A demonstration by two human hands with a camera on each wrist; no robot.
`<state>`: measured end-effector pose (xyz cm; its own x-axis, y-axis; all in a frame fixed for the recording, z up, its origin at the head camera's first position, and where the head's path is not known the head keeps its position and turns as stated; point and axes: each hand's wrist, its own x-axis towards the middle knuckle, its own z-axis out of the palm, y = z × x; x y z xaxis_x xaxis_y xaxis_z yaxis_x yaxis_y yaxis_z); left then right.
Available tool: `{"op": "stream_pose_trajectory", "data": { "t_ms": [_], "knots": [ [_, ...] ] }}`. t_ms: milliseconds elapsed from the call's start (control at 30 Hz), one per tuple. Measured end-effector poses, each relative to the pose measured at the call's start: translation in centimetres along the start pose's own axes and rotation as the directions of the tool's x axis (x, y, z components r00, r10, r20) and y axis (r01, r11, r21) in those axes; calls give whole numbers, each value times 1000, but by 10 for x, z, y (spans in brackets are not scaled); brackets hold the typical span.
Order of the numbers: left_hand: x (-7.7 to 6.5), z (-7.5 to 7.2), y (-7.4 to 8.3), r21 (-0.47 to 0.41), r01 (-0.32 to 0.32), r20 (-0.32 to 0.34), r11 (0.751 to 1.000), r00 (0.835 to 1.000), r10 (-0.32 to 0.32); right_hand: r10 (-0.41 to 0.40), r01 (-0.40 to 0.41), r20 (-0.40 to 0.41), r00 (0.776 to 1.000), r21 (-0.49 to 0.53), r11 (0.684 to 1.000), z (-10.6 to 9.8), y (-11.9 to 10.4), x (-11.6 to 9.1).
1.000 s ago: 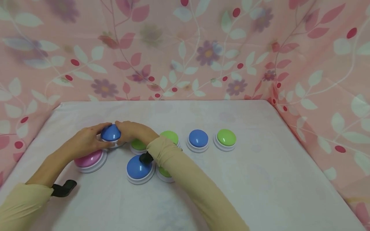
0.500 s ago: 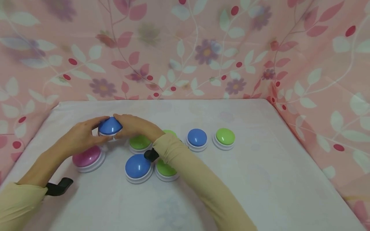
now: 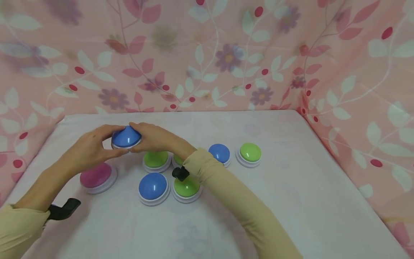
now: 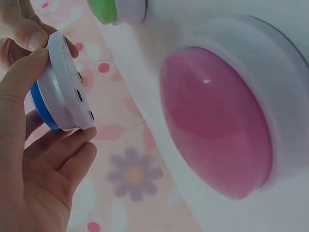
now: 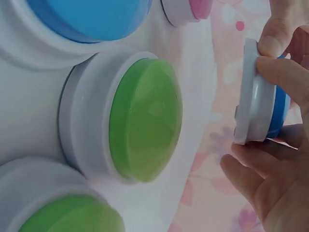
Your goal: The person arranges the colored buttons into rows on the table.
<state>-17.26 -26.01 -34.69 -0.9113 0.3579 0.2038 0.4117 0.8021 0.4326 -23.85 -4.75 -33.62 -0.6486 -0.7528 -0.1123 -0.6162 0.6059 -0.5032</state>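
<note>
Held up above the white table is a blue push button point(image 3: 127, 137) with a domed top and white base. My left hand point(image 3: 88, 147) grips its left side, thumb low and fingers higher up. From the other side my right hand point(image 3: 153, 138) pinches it too. In the left wrist view the button's white underside point(image 4: 72, 87) shows small dark spots. A pink button point(image 3: 96, 175) sits on the table just below my left hand. Beneath my right hand stands a green button point(image 3: 155, 159), with another green button point(image 3: 178, 160) partly hidden by my right forearm.
Closer to me stand a blue button point(image 3: 152, 186) and a green button point(image 3: 186, 187), side by side. Past my right sleeve are another blue button point(image 3: 219, 152), partly covered, and a green one. Floral cloth point(image 3: 207, 54) walls the white table point(image 3: 307, 201) at back and sides.
Both hands have raised the blue button higher off the table, tilting it slightly. My right forearm has shifted right, uncovering more of the front green button. The other buttons stay put.
</note>
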Motion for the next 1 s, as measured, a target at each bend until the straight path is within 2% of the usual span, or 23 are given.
{"op": "stream_pose_trajectory", "data": {
  "t_ms": [200,333,533,700,1000],
  "knots": [
    [4,-2,9,33,-59,-60,998,996,60,-16,17,-49,999,12,1000,-4,5,-7],
    [9,2,13,60,-106,-81,993,991,110,-35,36,-60,998,14,999,-9,12,-13],
    [15,12,30,78,-155,-121,985,979,164,-58,59,-86,995,6,998,-14,25,-27],
    [18,20,41,103,-214,-115,971,967,226,-59,61,-98,993,17,998,-16,35,-43],
    [17,33,58,155,-260,-72,953,959,274,-67,73,-102,993,53,996,-19,47,-68]
  ]
}}
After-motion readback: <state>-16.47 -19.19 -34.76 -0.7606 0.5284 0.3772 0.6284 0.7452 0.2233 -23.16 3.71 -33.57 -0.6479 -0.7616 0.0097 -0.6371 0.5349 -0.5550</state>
